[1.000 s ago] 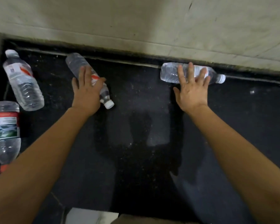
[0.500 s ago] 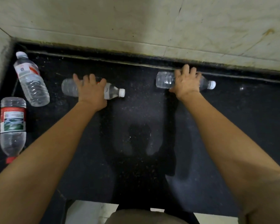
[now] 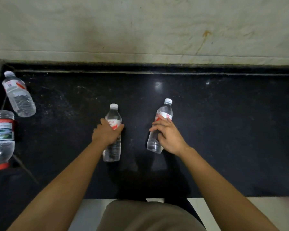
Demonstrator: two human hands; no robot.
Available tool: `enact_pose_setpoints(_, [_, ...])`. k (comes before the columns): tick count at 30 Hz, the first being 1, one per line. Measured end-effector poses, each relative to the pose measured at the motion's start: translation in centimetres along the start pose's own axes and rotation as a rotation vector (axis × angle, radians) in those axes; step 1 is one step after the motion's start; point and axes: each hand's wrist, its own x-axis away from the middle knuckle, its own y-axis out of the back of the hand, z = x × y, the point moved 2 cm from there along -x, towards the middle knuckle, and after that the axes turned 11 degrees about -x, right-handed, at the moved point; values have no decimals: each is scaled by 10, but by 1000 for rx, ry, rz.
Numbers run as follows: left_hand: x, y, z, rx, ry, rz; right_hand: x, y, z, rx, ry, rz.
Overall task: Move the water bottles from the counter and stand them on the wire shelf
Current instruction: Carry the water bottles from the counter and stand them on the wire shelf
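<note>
Of the four water bottles in view, two are gripped and none can be counted as shelved, since the wire shelf is not shown. The left hand (image 3: 107, 133) is wrapped round the middle of the first bottle (image 3: 113, 115), with fingers and thumb curled over its red-and-white label. The right hand (image 3: 167, 135) is closed round the lower body of the second bottle (image 3: 164, 112), with fingertips laid across its label. Both bottles are held over the black counter (image 3: 223, 130), near its middle, with their white caps pointed away toward the pale wall (image 3: 140, 30). Whether their bases are clear of the surface cannot be told. Two more are left lying on their sides at the counter's left end, untouched: the corner bottle (image 3: 18, 97), white-capped and angled toward the back corner, and just beside it the red-capped bottle (image 3: 2, 135), its cap turned toward the front edge. All four are clear plastic and capped. Water appears to be held in them, though the levels cannot be read with confidence. The work is judged to be at an early stage: the carry and the standing of this pair are yet to be done, and the two at the left are still to be fetched.
</note>
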Motion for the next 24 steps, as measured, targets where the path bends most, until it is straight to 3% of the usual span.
enact_pose_setpoints(4, [33, -33, -24, -12, -97, -27, 21, -3, -3, -58, -178, -363])
enact_pose_setpoints(8, [45, -48, -33, -102, -179, -33, 42, -2, -23, -126, -428, -449])
enact_pose_setpoints(17, [59, -51, -23, 156, -112, -45, 30, 2, -30, -401, -595, -453])
enact_pose_setpoints(20, [67, -56, -10, 345, -49, -84, 26, -10, -24, -358, -587, -432])
enact_pose_setpoints(24, [70, -58, 3, 332, -41, -98, 34, -18, -24, -226, -547, -321])
